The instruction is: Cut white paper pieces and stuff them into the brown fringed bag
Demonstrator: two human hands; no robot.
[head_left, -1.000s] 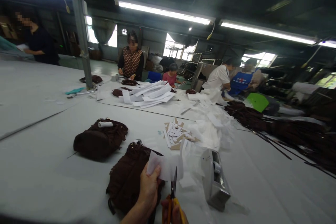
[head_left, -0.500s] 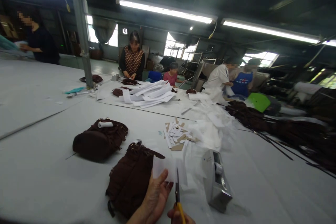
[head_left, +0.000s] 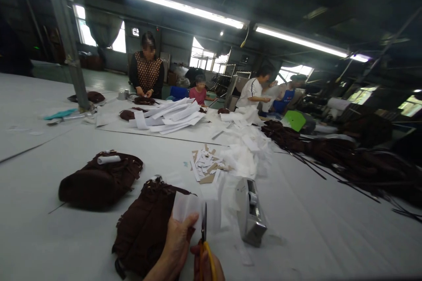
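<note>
Pinching the white strip (head_left: pixel 184 205) from below, your left hand (head_left: pixel 176 241) holds it upright over the desk (head_left: pixel 313 228); your right hand (head_left: pixel 206 265), clenched on the scissors (head_left: pixel 204 239), points the blades up just right of the strip.

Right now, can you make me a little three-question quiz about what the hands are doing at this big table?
1. True or false: the left hand pinches a white paper piece.
2. What does the right hand hold? A) yellow-handled scissors B) a hammer C) a cup
3. Fill in: the grey tape dispenser stands on the white ____, apart from both hands.

Key: 1 true. 2 A. 3 table.
</note>
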